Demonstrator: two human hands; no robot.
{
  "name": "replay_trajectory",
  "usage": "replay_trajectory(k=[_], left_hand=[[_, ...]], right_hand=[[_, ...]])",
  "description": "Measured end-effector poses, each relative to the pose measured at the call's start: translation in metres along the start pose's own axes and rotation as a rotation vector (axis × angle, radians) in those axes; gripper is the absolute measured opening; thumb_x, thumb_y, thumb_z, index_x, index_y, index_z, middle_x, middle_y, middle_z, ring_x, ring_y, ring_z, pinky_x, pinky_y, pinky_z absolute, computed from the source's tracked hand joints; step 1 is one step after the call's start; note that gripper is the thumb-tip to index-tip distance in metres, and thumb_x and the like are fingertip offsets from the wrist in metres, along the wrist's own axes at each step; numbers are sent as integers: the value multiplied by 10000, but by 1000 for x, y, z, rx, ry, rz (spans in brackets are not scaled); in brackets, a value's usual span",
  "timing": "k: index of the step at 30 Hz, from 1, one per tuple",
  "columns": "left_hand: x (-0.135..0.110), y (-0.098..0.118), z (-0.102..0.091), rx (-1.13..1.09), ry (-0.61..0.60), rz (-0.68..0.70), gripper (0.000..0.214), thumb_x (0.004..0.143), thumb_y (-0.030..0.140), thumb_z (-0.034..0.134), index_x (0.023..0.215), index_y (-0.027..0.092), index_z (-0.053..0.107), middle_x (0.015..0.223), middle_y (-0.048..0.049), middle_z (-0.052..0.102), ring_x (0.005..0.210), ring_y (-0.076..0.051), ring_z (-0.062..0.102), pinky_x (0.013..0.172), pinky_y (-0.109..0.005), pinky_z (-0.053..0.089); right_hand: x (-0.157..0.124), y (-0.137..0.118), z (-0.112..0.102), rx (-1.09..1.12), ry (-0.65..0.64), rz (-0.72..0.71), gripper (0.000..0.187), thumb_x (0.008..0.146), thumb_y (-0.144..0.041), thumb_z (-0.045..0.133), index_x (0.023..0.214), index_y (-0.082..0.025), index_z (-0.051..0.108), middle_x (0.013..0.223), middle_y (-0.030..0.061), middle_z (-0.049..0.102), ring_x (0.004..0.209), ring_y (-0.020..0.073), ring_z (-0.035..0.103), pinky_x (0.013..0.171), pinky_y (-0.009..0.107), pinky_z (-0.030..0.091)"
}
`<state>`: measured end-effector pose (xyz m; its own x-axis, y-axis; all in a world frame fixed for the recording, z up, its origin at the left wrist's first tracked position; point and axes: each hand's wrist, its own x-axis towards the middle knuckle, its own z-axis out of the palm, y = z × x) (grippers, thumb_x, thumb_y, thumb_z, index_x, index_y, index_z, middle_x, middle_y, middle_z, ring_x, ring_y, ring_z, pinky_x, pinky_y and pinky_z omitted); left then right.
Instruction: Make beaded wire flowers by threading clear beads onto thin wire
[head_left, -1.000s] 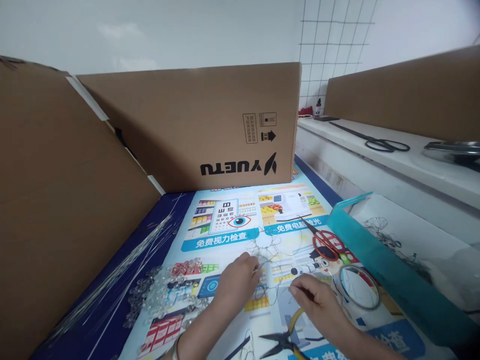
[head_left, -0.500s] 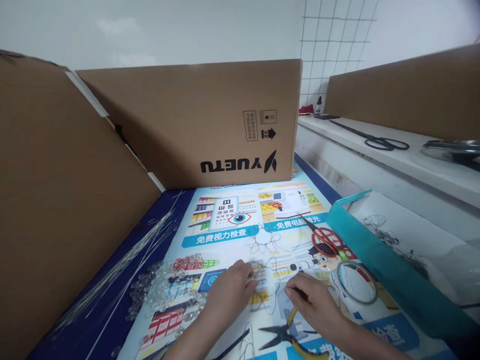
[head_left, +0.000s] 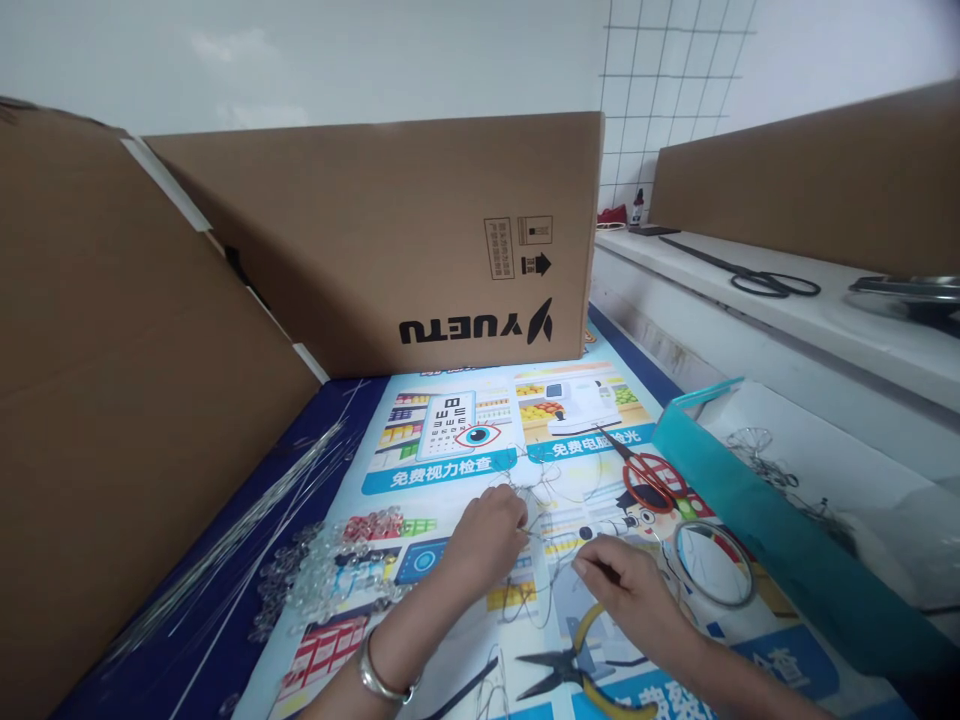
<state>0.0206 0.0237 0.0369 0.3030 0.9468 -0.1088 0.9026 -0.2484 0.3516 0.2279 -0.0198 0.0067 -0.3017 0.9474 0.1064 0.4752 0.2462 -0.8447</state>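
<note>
My left hand (head_left: 486, 538) has its fingers pinched together on thin wire, palm down over the printed sheet. To its right my right hand (head_left: 628, 582) is also closed, thumb against forefinger, at the other side of the same thin wire (head_left: 553, 575), which bends in loose loops between the hands. Just beyond my left hand lies a wire shape with several petal-like loops (head_left: 541, 480). Yellow-handled pliers (head_left: 559, 672) rest with jaws parted below my right hand. Clear beads (head_left: 330, 570) are heaped left of my left hand. The exact grip points on the wire are too fine to see.
Red-handled scissors (head_left: 651, 480) and a wire coil (head_left: 714, 563) lie to the right, beside a teal box (head_left: 757, 510) with wire pieces inside. Straight wires (head_left: 247, 535) lie at left. Cardboard walls (head_left: 360, 250) stand behind and left. Black scissors (head_left: 757, 282) rest on the ledge.
My left hand has moved forward and slightly right, toward the looped wire shape, and its wrist bangle has come into view. My right hand has barely moved and stays closed.
</note>
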Motion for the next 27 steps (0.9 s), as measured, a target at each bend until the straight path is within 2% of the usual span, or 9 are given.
replay_trajectory(k=[6,15,21,27], left_hand=[[4,0,1,-3,-24,3,46,748,158,557,732,185,591,896,-55,563,894,-208,518,766,-293,391],[1,-3,-1,-56,-30,-7,55,762,157,533,742,182,577,904,-55,572,888,-199,530,760,-278,402],[-13,-16,-13,-65,-21,-45,151,824,183,446,882,205,584,982,-45,590,906,-186,554,769,-269,397],[-32,-21,-14,-11,-47,-127,226,863,253,404,775,220,609,835,-40,638,771,-207,602,623,-279,362]], right_hand=[[1,3,-2,18,26,30,200,870,-321,482,728,-197,550,658,-16,524,627,139,484,570,244,366],[0,4,0,25,28,36,197,866,-319,489,724,-195,546,661,-19,520,634,138,483,577,244,368],[3,1,-4,24,9,34,215,883,-321,465,727,-193,539,669,-17,523,644,135,497,576,232,390],[16,-11,-13,-69,-33,-26,205,900,-283,447,747,-193,550,709,-7,551,678,136,525,612,233,415]])
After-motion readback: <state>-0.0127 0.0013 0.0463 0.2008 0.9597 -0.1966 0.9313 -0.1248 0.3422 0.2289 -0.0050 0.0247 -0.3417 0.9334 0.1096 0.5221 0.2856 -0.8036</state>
